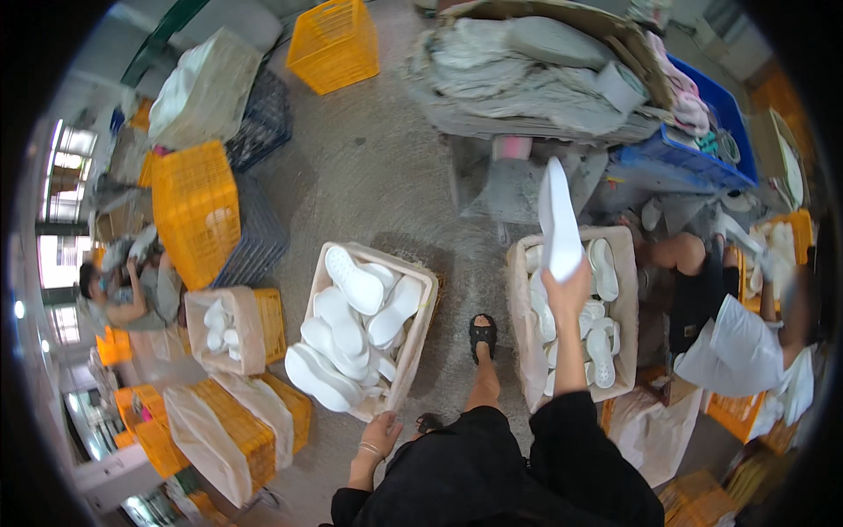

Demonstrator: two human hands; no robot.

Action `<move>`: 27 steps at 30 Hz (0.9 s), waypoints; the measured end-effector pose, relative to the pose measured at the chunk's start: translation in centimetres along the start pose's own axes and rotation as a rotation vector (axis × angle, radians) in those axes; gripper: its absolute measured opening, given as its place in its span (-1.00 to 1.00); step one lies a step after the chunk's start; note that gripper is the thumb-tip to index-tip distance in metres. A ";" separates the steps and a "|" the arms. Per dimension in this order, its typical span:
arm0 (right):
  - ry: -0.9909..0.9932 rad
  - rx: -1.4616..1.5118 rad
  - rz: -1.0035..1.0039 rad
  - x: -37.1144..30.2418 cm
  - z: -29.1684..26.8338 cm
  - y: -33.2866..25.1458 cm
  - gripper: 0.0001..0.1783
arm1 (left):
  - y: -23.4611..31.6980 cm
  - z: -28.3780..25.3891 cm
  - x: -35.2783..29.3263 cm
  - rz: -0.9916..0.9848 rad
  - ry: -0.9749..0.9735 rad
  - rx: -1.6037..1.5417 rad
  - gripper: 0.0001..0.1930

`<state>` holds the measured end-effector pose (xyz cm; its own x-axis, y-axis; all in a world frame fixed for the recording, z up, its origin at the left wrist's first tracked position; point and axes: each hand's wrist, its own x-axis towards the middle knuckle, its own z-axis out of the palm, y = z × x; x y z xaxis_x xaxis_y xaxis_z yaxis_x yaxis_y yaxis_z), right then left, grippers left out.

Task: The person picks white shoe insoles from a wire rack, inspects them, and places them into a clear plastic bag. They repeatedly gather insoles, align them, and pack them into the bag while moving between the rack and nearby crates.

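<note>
My right hand (571,285) grips one end of a white shoe sole (558,220), which points away from me above the right crate. Beneath it, that cloth-lined crate (625,307) holds several white soles (601,351) lying loosely. To the left stands another cloth-lined crate (425,338), heaped with white soles (338,329), some reaching over its near-left rim. My left hand (379,435) is at this crate's near edge, its fingers curled against the lined rim. My right hand and forearm hide part of the right crate's contents.
A yellow crate (334,46) stands on the floor at the far left. Grey material fills a worn container (527,79) ahead, beside a blue bin (716,119). Stacked yellow crates (195,211) line the left. One person (729,342) sits close on the right, another (132,299) far left.
</note>
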<state>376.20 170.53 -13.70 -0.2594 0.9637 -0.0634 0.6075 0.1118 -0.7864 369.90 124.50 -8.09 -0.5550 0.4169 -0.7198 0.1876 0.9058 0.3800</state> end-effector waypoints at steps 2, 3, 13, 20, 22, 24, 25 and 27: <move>-0.046 -0.015 -0.069 -6.3 -2.2 -0.6 -0.26 | -1.2 0.7 -1.2 0.082 0.082 0.013 -0.64; -0.065 -0.001 -0.167 -9.0 -2.8 -1.3 -0.25 | -1.9 1.1 -2.0 0.048 0.095 0.019 -0.65; -1.148 0.133 -0.766 -50.3 3.9 -11.8 -0.30 | -21.3 7.9 -23.5 0.086 0.916 -0.766 -0.39; -2.178 -0.065 -1.347 -84.9 0.3 -13.4 -0.25 | -40.4 17.2 -47.0 -0.891 1.870 -0.556 -0.33; -2.327 -0.026 -1.460 -91.3 0.2 -14.4 -0.22 | -46.6 18.5 -51.7 -0.906 2.024 -0.871 -0.44; -2.374 0.108 -1.557 -96.5 2.2 -15.7 -0.20 | -52.8 19.1 -54.9 -0.744 2.053 -1.277 -0.64; -2.417 0.139 -1.586 -99.2 3.7 -16.4 -0.20 | -56.4 19.2 -56.5 -0.667 2.048 -1.498 -0.72; -2.393 -0.121 -1.576 -104.0 7.8 -17.7 -0.16 | -62.5 19.2 -58.9 -0.582 2.070 -1.756 -0.80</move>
<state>386.58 66.40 1.99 -0.0028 -0.9990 -0.0435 -0.4782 0.0396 -0.8774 406.37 44.79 -0.61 -0.1038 -0.9616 -0.2541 0.0631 -0.2614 0.9632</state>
